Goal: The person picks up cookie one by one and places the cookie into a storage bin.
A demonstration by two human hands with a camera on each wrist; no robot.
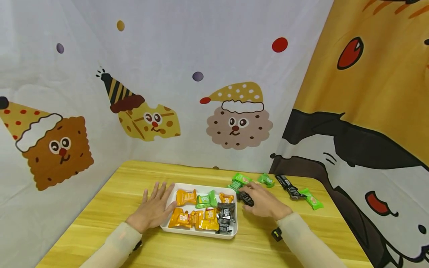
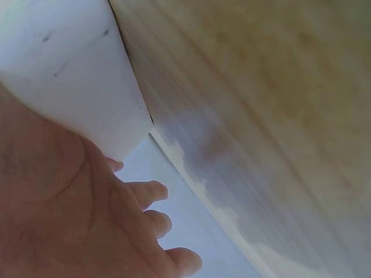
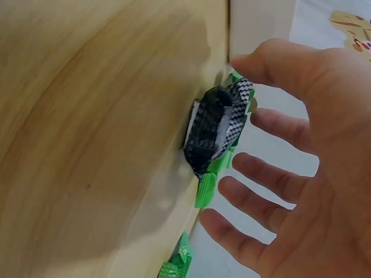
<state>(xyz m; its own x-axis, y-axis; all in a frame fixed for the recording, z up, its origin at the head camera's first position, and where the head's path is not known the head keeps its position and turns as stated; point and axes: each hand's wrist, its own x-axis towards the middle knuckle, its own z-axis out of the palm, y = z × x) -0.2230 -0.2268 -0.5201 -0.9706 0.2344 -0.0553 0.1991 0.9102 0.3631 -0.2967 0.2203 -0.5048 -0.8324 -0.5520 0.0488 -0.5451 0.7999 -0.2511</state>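
Note:
A white tray (image 1: 199,233) holds orange candies (image 1: 186,197), a green candy (image 1: 206,200) and black candies (image 1: 226,211), all in wrappers. My left hand (image 1: 155,207) rests at the tray's left side with straight, spread fingers; its thumb overlaps the rim in the head view. In the left wrist view the palm is beside the tray's outer wall (image 2: 75,63). Just right of the tray lies a single black candy (image 3: 213,124) with a checkered wrapper end. My right hand (image 1: 263,200) reaches over it, thumb and fingers spread apart, with a gap between them in the right wrist view.
Green candies (image 1: 242,179) lie beyond the right hand, another green candy (image 1: 266,180) farther along. Toward the table's right edge are black candies (image 1: 289,187) and a green candy (image 1: 311,198). A printed cloth (image 1: 161,48) hangs behind the wooden table (image 1: 100,208).

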